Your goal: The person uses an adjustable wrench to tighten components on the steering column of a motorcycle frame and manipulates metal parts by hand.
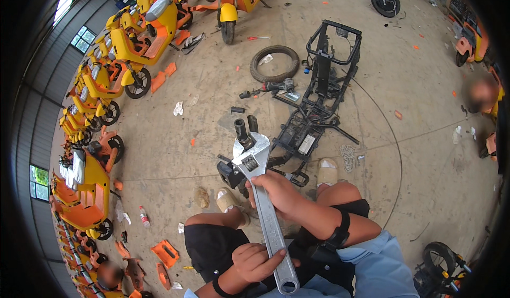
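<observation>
A large silver adjustable wrench (pixel 269 218) slants across the front of me, its jaws around the fitting below an upright dark tube (pixel 241 132) at the near end of a bare black scooter frame (pixel 319 93). My right hand (pixel 276 193) is closed around the handle just below the wrench's head. Lower down, near the end with the hole, my left hand (pixel 256 262) grips the same handle, thumb on top. The frame lies on the floor between and beyond my feet; my hands and the wrench hide part of its near end.
Beyond lie a loose tyre (pixel 274 64) and a handlebar control (pixel 279 87). Yellow-and-orange scooters (pixel 146 45) line the left side. Orange panels (pixel 165 253) and a bottle (pixel 144 216) lie at left. A chain (pixel 348 158) rests near my right foot (pixel 327 173). Another person (pixel 482 93) is at the far right.
</observation>
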Demonstrator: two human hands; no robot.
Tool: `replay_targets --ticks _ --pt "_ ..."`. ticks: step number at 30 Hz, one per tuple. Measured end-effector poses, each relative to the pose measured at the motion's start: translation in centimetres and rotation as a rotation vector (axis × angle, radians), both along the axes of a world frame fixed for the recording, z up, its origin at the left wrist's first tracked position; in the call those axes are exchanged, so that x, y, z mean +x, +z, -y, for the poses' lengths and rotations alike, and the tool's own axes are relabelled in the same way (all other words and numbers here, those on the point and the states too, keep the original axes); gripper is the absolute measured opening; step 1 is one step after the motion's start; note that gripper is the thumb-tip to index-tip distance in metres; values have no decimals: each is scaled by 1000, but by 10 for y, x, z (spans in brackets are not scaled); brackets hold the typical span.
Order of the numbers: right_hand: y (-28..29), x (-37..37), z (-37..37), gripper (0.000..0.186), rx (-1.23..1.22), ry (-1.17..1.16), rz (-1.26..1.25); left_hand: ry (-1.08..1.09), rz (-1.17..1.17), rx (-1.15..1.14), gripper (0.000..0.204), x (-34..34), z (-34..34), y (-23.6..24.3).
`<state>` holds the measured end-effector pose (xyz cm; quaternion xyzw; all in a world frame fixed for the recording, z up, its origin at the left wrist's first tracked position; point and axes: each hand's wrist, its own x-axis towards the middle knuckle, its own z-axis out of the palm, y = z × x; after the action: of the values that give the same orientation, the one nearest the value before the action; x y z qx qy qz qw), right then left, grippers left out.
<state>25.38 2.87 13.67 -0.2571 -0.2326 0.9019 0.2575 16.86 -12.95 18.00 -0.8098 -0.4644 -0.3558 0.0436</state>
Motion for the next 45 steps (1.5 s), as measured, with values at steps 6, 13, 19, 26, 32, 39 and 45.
replay_targets --ticks 6,13,19,26,32,39,45 --pt "8 -3 -7 27 -43 43 -12 -16 53 -25 41 -5 -6 -2" --pt "15 -30 8 26 21 31 -42 136 302 -137 40 -58 46 -10" --pt "9 -75 14 31 -165 104 -415 384 1033 170 59 -109 15 -27" --pt "7 -129 8 69 -289 58 -632 433 1672 -22 41 -209 -45 9" --pt "-8 -163 4 74 -155 -6 -544 439 1904 -200 28 -266 -88 -17" --pt "-6 -155 30 80 185 256 -442 572 1755 9 27 -243 -25 18" --pt "2 -113 64 51 65 357 -427 567 1444 110 33 -132 68 24"
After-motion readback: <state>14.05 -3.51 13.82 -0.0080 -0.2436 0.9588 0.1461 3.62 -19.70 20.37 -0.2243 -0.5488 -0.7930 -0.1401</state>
